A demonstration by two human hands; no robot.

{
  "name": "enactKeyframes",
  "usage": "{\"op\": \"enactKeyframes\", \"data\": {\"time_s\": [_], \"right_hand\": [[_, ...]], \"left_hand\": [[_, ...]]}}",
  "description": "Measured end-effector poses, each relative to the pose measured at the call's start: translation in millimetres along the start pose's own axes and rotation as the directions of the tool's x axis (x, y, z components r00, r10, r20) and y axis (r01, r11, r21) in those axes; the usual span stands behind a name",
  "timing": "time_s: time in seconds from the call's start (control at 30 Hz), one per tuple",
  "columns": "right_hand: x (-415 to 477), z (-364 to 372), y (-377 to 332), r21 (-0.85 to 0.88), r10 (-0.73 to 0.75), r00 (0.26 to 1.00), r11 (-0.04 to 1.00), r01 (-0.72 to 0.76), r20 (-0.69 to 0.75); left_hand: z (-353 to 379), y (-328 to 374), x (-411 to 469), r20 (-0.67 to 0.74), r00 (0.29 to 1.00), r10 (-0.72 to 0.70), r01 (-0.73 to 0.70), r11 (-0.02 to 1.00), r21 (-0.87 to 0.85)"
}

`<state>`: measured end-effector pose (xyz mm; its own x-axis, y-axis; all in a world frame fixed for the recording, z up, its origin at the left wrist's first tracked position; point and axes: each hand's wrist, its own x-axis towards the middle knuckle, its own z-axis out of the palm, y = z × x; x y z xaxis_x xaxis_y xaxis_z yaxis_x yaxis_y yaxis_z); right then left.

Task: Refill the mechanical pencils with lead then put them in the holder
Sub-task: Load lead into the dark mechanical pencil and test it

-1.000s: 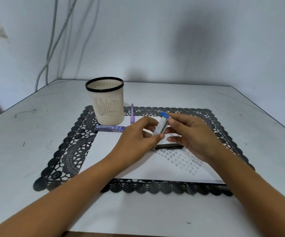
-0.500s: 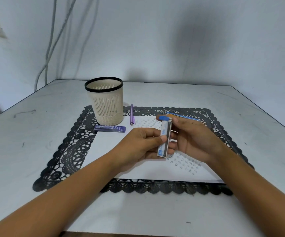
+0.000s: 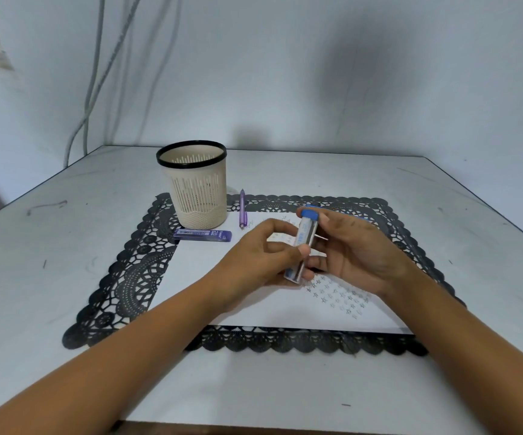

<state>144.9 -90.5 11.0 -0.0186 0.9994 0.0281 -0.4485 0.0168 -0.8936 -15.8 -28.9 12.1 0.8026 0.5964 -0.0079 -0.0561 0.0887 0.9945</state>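
Bench (image 3: pixel 65 277): white, scuffed, set against a pale wall with grey cables running down at the far left.
Mat (image 3: pixel 128 277): black lace-edged placemat in the middle of the bench, with a white sheet of paper (image 3: pixel 254 309) lying on it; small star marks cover the sheet's right part.
Holder (image 3: pixel 196 183): beige slotted cup with a black rim, upright at the mat's far left corner.
Left hand (image 3: pixel 260 262): above the sheet, grip clenched on the lower part of the lead tube, thumb pressed to its side, fingers curled beneath.
Right hand (image 3: pixel 357 252): just right of the left, fingers touching the same tube; index fingertip and thumb are at the blue cap, so this grip grasps the tube's top.
Lead tube (image 3: pixel 305 243): clear, blue cap on top, nearly upright and slightly tilted, held between both hands above the sheet, clear of the bench.
Lead case (image 3: pixel 202 235): dark blue flat box marked 2B, lying on the mat just before the holder, well left of both hands.
Purple pencil (image 3: pixel 242 208): lying on the mat just right of the holder, pointing away from the person, untouched.
Blue pencil (image 3: pixel 313 206): only a sliver shows behind the right hand's fingers; whether that hand holds it, I cannot tell.
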Motion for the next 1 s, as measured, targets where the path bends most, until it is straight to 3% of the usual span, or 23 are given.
{"op": "enactKeyframes", "data": {"time_s": [0.13,0.2,0.33,0.43,0.5,0.63,1.0], "right_hand": [[-1,1,-3,-0.129,-0.034,0.996,0.991,0.023,-0.083],[-4,5,-5,-0.301,-0.098,0.983,0.953,0.048,-0.156],[-9,8,-9,-0.766,-0.306,0.927,0.642,0.034,-0.215],[-8,4,-6,-0.919,-0.387,0.900,0.393,-0.035,-0.200],[-8,1,-6,-0.958,-0.412,0.891,0.275,-0.081,-0.193],[-6,-4,-7,-0.967,-0.407,0.886,0.206,-0.147,-0.221],[-3,-18,-3,-0.967,-0.355,0.900,0.131,-0.221,-0.253]], "left_hand": [[-3,1,0,-0.115,0.981,0.157,-0.109,0.934,0.340],[-7,3,0,-0.116,0.966,0.230,-0.148,0.864,0.481],[-20,8,7,-0.115,0.952,0.282,-0.124,0.704,0.700],[-28,14,10,-0.083,0.961,0.264,-0.104,0.624,0.775],[-32,19,10,-0.047,0.965,0.257,-0.102,0.537,0.838],[-46,26,5,-0.005,0.971,0.237,-0.082,0.358,0.930],[-105,15,-22,-0.164,0.978,0.128,0.130,0.241,0.962]]}}
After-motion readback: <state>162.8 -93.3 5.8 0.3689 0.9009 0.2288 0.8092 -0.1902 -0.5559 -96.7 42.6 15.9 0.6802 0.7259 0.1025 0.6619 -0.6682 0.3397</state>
